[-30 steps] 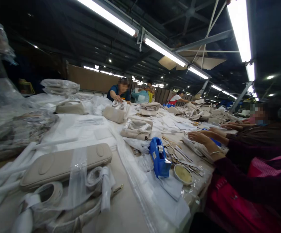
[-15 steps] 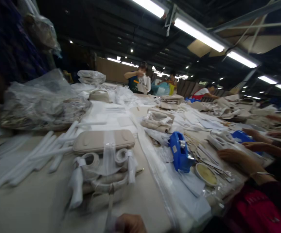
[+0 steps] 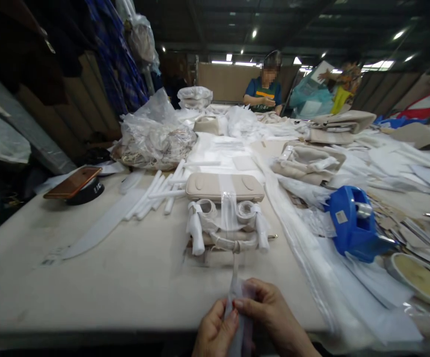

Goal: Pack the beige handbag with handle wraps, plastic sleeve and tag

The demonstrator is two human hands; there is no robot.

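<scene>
A beige handbag (image 3: 200, 184) lies on the table, with a clear band across its middle and white wrapping on its rolled strap ends. From its near side a narrow beige strap (image 3: 235, 267) runs toward me, over the table's front edge. My left hand (image 3: 217, 327) pinches this strap from the left, thumb and fingers closed. Close against it, my right hand (image 3: 269, 310) grips a thin translucent white wrapping sheet (image 3: 243, 291) around the strap. The strap's lower end is hidden by the hands and the sheet.
White foam tubes (image 3: 151, 196) lie left of the bag, beyond them a phone (image 3: 74, 182) on a dark round object. At right stand a blue tape dispenser (image 3: 354, 223) and a round tub (image 3: 423, 277). Plastic-wrapped goods (image 3: 155, 136) are piled behind. A co-worker (image 3: 265, 89) is across the table.
My view has swung right to left, so the bag now sits nearer the middle. Both my hands now show together at the strap; before, only one blurred hand was visible at the bottom edge.
</scene>
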